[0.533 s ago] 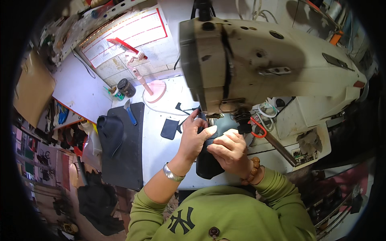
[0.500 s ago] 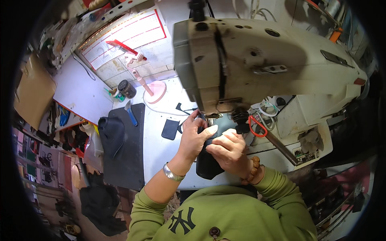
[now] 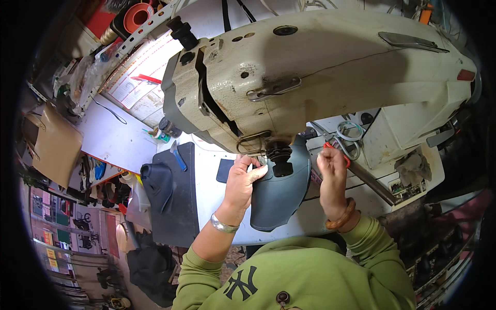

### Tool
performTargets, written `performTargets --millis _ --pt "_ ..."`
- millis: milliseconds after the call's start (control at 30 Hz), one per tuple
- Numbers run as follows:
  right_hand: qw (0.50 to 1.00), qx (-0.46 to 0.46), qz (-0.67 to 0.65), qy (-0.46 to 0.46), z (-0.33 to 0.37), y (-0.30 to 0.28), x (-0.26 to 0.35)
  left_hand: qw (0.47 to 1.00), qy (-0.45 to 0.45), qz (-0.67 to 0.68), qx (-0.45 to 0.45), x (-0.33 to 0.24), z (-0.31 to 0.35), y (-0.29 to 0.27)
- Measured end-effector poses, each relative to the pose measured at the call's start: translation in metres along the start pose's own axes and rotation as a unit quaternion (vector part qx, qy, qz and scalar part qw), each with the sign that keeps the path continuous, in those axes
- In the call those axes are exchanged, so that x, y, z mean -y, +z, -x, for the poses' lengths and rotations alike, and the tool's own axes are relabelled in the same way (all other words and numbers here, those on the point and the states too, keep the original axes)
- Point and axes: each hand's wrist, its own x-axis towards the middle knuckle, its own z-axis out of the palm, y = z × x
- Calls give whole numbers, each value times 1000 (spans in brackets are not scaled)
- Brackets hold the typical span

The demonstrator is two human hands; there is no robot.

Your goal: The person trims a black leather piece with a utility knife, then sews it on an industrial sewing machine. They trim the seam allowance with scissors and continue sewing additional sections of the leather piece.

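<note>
A blue-grey leather-like piece (image 3: 279,201) with a stitched seam lies under the head of a large cream sewing machine (image 3: 330,62). My left hand (image 3: 240,183), silver bangle on the wrist, pinches its left edge between thumb and fingers, close by the presser area. The machine's head and a black knob (image 3: 280,157) hide the needle. My right hand (image 3: 333,175), with a beaded bracelet, is raised off the piece to its right, fingers curled closed. Red handles (image 3: 346,161) show just behind that hand; whether the fingers touch them, or hold thread, cannot be made out.
Left of the piece, a black mat (image 3: 175,217) bears a blue-handled knife (image 3: 178,157) and a dark sewn leather-like part (image 3: 157,183). A dark flat patch (image 3: 224,171) lies beside my left hand. To the right stands a tray with a rag (image 3: 413,168).
My right hand has left the piece and moved up and right toward the red handles. More of the piece now shows, spread out flat. The whole view has shifted.
</note>
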Motion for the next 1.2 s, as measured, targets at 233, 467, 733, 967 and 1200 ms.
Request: performTargets --millis 233,467,733,967,1200 --pt "948 220 -151 175 -34 5 0 999 26 -42 -10 -4 -2 -5" --pt "929 225 -205 209 -34 11 19 998 24 -38 50 -18 -4 -5" --pt "932 246 -199 179 -55 18 16 994 12 -61 93 -35 -12 -11" --pt "970 181 -160 42 -17 11 -4 989 8 -97 108 -35 -10 -12" --pt "984 174 -25 2 -11 0 16 997 -20 -29 70 -38 -9 -4"
